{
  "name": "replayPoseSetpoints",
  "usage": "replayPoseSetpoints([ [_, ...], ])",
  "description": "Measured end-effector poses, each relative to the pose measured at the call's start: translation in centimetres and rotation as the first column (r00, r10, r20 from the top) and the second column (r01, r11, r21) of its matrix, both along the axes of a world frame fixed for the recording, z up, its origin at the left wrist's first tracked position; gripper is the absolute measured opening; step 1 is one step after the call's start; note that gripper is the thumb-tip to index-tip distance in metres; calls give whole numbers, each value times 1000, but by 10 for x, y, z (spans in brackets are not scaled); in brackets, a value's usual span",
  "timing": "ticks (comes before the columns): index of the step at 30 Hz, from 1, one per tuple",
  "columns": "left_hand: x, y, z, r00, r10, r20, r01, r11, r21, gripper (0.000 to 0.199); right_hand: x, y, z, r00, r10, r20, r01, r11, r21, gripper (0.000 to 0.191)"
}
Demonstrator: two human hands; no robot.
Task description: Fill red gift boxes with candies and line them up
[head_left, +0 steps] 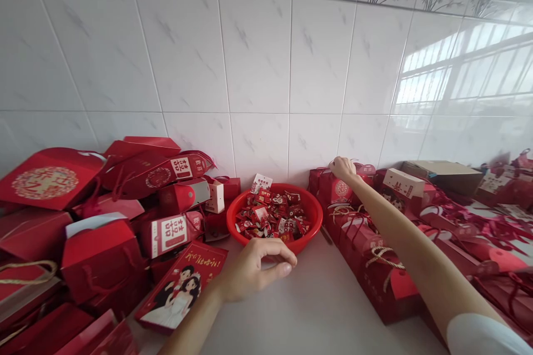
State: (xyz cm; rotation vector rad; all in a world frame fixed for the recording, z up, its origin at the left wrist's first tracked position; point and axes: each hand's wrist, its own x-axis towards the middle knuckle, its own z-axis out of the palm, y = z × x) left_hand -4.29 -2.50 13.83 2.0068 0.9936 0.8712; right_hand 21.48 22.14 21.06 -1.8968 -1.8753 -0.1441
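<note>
My left hand (259,267) hovers over the table just in front of a red plastic basin (315,231). Its fingers are loosely curled, with a gap to the thumb and nothing visible between them. Small wrapped candies (270,215) in red and white fill the basin. Stretched far forward, my right hand (343,168) is closed at the top of a red gift box (342,191) with a round gold emblem, beside the wall. Its fingertips are partly hidden behind the hand. A red box with a cartoon bridal couple (183,288) lies left of my left hand.
Red gift boxes (104,260) are heaped on the left. Rows of closed red boxes with rope handles (370,266) line the right, with a cardboard box (443,172) and red ribbons (462,213) farther over. A tiled wall (258,66) closes off the back.
</note>
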Motion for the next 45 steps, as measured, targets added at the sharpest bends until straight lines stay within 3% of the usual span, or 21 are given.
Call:
replayPoseSetpoints([
  [11, 1, 0, -2, 1000, -10, -18, 10, 1000, -23, 16, -10, 7, -11, 998, -49, -27, 51, 996, 67, 42],
  [21, 3, -1, 0, 998, -22, -63, 22, 1000, -4, 17, -14, -4, -42, 999, -20, 28, 17, 994, 107, 40],
  [28, 4, 0, -2, 996, -33, -80, 33, 999, 2, 16, -10, -4, -33, 992, 42, 117, -47, 998, 38, 33],
  [38, 4, -5, 3, 992, -43, -122, 49, 998, 42, 15, -22, -13, -41, 988, 46, 148, -47, 999, 0, 38],
  [45, 2, -2, 0, 987, -76, -139, 80, 996, 26, 17, -31, -39, -21, 988, 18, 153, -7, 998, -69, 43],
])
